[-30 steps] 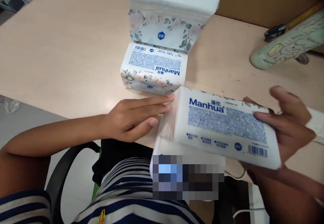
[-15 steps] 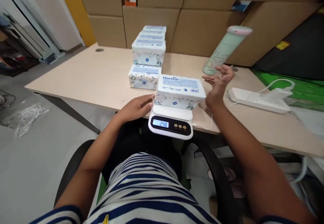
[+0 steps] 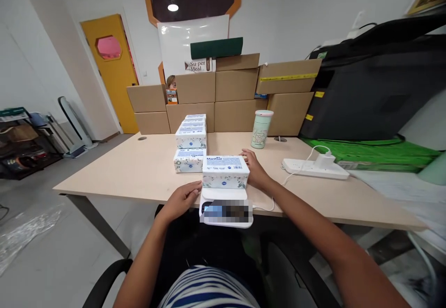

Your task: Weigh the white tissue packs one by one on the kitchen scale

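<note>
A white tissue pack (image 3: 225, 173) with blue print and a floral band rests on the pan of a white digital scale (image 3: 226, 225). The scale juts over the table's front edge, and its display is blurred out. My left hand (image 3: 184, 199) lies by the scale's left side, fingers stretched, fingertips at its edge. At the pack's right side is my right hand (image 3: 256, 169), its fingers extended to the far right corner, apparently touching; its thumb is hidden. Behind and left, several like packs (image 3: 191, 136) stand in a row, the nearest one (image 3: 190, 160) lower than those behind.
A green tumbler (image 3: 262, 129) stands behind my right hand. To the right lies a white power strip (image 3: 315, 168), with a cable running to the scale. Stacked cardboard boxes (image 3: 233, 113) line the table's (image 3: 121, 164) back edge; a large black machine (image 3: 376, 89) is at right.
My view has tilted up, bringing the wall and door into sight. My right hand has come down from its raised position to the pack's right side. My left hand stays beside the scale.
</note>
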The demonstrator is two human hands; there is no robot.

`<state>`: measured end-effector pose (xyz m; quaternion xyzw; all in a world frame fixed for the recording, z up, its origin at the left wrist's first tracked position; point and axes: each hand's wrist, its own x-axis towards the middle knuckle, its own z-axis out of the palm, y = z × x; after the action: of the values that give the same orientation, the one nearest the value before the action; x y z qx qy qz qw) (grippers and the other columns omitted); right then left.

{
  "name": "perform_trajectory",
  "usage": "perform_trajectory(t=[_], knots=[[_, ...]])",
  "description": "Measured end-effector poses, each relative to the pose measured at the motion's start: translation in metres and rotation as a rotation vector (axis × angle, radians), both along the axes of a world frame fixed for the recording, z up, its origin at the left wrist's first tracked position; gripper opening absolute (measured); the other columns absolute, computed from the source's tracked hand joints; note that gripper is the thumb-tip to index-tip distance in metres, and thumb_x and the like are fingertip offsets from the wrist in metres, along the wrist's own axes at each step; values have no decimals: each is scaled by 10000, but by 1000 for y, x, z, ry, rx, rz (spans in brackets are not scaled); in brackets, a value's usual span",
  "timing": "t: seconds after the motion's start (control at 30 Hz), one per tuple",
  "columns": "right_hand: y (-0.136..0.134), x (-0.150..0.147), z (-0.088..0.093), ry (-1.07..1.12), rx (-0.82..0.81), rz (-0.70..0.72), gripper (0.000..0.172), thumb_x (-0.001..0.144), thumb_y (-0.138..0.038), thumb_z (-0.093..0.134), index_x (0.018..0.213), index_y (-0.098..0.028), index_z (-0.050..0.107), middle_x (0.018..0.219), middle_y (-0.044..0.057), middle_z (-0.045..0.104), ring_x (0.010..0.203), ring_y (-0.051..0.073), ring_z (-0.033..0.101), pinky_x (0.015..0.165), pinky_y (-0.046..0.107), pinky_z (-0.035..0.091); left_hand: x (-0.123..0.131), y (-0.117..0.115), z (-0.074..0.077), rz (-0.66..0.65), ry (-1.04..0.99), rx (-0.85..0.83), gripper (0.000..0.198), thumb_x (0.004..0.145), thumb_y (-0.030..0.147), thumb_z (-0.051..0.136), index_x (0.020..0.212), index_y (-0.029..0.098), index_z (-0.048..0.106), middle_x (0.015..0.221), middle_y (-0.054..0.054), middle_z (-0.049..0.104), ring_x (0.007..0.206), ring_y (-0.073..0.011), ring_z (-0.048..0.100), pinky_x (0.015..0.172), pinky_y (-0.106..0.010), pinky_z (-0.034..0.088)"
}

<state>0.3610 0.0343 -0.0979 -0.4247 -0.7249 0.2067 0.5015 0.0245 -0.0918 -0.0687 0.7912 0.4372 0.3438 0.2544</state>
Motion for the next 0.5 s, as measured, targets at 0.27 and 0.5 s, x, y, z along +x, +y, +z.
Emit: perform_trajectory(t=[0.27,0.5], knots=[[-22,-5,21,-163,-72,171,543,820,-211,791,1356,-230,706,1435,146,731,1368,352,687,1167,531,550,-1,1,-5,44,23,-3,488,1072,471,514,1434,239,744,1529,-74,711,1443,-284,659,1275,-481,492],[-25,-3,27,-224,-81,120,508,817,-97,766,1311,-215,787,1432,135,763,1347,364,721,1154,531,575,1,3,-11,110,46,2,459,1044,452,536,1386,251,766,1496,-61,736,1418,-281,675,1260,-463,506]])
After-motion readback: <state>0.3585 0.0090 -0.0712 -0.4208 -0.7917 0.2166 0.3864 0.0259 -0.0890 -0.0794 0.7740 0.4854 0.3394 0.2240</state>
